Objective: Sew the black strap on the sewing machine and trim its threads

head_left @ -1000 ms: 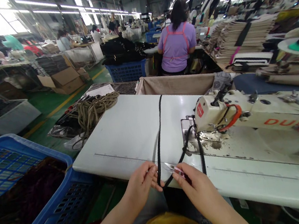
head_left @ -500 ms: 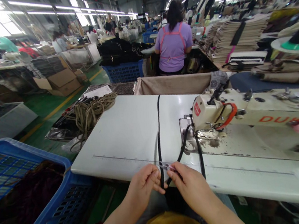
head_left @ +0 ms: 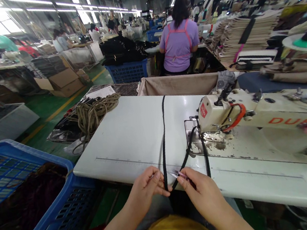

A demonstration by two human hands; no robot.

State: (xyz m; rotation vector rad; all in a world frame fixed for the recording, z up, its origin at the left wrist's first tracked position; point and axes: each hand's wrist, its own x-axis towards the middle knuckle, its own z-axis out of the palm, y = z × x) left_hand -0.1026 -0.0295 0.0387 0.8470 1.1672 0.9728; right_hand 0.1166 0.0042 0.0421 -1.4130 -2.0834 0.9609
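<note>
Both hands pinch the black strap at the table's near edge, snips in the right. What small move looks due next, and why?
Probably close the snips across the black strap. The left hand pinches the strap at the table edge, and the right hand holds the blades right beside it, while the strap's other run leads to the sewing machine.

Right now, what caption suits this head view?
Both hands pinch a black strap at the table edge, beside a sewing machine.
</note>
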